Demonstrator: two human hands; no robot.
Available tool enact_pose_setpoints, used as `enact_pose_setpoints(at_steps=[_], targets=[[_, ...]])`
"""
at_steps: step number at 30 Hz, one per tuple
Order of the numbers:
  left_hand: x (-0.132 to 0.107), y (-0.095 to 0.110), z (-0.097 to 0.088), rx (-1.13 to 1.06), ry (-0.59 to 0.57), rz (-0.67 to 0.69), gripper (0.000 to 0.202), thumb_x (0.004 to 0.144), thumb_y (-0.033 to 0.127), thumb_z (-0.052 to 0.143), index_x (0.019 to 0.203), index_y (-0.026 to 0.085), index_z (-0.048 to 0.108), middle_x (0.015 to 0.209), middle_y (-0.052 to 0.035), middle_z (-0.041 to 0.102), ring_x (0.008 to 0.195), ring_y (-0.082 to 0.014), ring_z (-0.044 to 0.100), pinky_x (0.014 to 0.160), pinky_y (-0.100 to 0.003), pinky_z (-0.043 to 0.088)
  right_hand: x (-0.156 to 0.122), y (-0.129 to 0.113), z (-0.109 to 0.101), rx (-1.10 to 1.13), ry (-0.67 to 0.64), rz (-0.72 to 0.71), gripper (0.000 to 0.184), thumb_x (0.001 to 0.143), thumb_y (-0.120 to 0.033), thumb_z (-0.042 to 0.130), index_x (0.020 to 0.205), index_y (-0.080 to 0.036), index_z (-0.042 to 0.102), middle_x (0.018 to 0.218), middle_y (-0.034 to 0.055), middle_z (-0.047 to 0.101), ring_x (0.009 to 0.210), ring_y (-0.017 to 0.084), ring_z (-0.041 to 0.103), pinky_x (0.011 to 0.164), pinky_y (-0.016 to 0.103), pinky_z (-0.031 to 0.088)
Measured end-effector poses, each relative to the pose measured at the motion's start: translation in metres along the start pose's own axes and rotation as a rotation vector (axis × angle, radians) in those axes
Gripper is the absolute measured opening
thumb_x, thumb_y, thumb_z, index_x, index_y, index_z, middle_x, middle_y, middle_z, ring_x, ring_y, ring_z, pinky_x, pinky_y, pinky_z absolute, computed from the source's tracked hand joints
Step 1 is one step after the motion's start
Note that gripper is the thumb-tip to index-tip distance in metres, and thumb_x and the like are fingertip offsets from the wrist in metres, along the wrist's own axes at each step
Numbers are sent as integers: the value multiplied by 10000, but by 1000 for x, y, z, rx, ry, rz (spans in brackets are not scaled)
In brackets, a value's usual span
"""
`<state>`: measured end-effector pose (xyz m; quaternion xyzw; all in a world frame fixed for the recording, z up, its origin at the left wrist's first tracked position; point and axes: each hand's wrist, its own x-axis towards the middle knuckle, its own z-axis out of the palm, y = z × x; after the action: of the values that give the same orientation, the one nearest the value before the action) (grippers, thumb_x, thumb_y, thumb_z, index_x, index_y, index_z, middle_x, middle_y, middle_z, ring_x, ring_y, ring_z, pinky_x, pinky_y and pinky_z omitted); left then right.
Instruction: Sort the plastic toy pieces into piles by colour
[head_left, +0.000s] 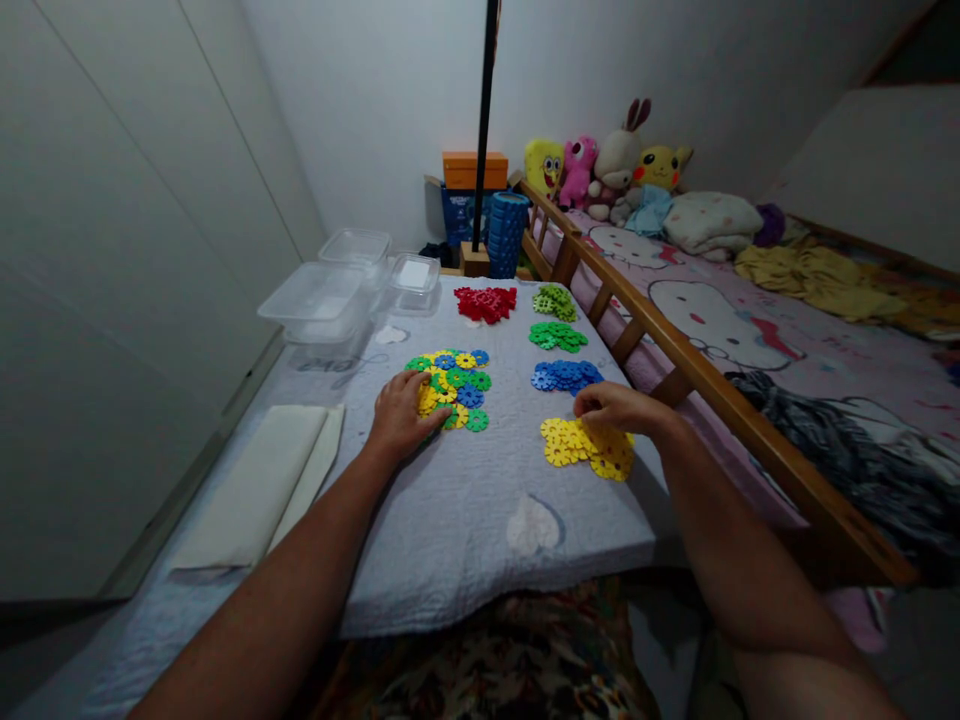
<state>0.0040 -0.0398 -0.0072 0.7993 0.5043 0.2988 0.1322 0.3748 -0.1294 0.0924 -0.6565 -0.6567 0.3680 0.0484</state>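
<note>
A mixed pile of yellow, green and blue notched plastic discs lies near the middle of the table. Resting against its left side, my left hand has its thumb spread away from the fingers. My right hand hovers over the yellow disc pile, fingers curled and tips together; whether a disc is between them I cannot make out. Just behind it sits the blue disc pile. Farther back are a green disc pile, a light green pile and a red pile.
Clear plastic containers stand at the table's back left, with a smaller lidded box beside them. A folded cream cloth lies at left. A wooden bed rail borders the right side. A black pole rises behind.
</note>
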Motion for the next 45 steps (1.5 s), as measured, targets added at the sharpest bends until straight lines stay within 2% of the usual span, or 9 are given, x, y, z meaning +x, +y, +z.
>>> enact_pose_setpoints(at_steps=[5, 11, 14, 19, 24, 30, 35, 40, 45], targets=[[-1, 3, -2, 24, -12, -17, 637, 786, 516, 721, 1317, 205, 557, 1369, -161, 567, 1305, -359, 517, 1122, -541, 412, 28, -28, 4, -79, 90, -122, 137, 762, -200, 627, 863, -173, 716, 768, 15, 666, 686, 145, 560, 630, 253, 399], [-1, 8, -2, 50, -17, -53, 650, 791, 517, 711, 1334, 198, 550, 1370, -163, 571, 1291, -361, 530, 1102, -532, 429, 94, -75, 14, -226, 194, -238, 161, 836, -135, 632, 922, -176, 762, 904, 49, 740, 804, 166, 625, 730, 252, 427], [-1, 9, -1, 53, -23, -64, 657, 795, 503, 710, 1346, 186, 546, 1377, -165, 569, 1298, -353, 531, 1116, -519, 422, 128, -92, 26, -292, 287, -247, 231, 837, -98, 620, 986, -173, 779, 1047, 77, 756, 953, 204, 653, 849, 266, 443], [-1, 8, 1, 46, -21, -62, 667, 797, 495, 712, 1357, 178, 540, 1379, -167, 571, 1298, -355, 532, 1115, -529, 418, 166, -102, 49, -359, 411, -201, 340, 882, -110, 576, 1189, -117, 723, 1269, 158, 689, 1184, 261, 596, 1024, 314, 394], [-1, 5, 3, 51, -1, -48, 649, 789, 506, 721, 1346, 223, 545, 1363, -143, 582, 1284, -348, 540, 1103, -527, 423, 184, -100, 54, -381, 445, -148, 316, 871, -152, 618, 1175, -126, 697, 1237, 169, 677, 1155, 270, 580, 1007, 335, 395], [-1, 5, 4, 53, -12, -56, 649, 794, 499, 715, 1347, 207, 544, 1370, -154, 579, 1290, -350, 532, 1110, -526, 414, 189, -93, 46, -228, 450, -134, 291, 749, -168, 724, 1038, -162, 688, 1062, 74, 696, 947, 198, 591, 826, 270, 434], [-1, 7, 3, 55, -1, -55, 624, 794, 499, 709, 1337, 235, 550, 1374, -140, 583, 1282, -349, 538, 1092, -528, 427, 180, -78, 36, 39, 510, -131, 92, 727, -174, 641, 819, -176, 635, 825, 7, 661, 784, 159, 580, 732, 264, 429], [-1, 8, 2, 55, -11, -55, 622, 794, 488, 705, 1330, 212, 556, 1375, -153, 583, 1283, -354, 537, 1098, -523, 425, 150, -50, 3, 262, 525, -147, 93, 699, -215, 632, 768, -188, 576, 702, -20, 600, 682, 143, 560, 665, 261, 427], [-1, 6, 2, 46, -12, -38, 612, 793, 492, 705, 1319, 217, 558, 1362, -148, 592, 1271, -348, 546, 1097, -515, 427, 112, -17, -29, 314, 549, -93, 157, 670, -255, 659, 791, -191, 583, 656, -27, 582, 637, 143, 541, 615, 257, 407]])
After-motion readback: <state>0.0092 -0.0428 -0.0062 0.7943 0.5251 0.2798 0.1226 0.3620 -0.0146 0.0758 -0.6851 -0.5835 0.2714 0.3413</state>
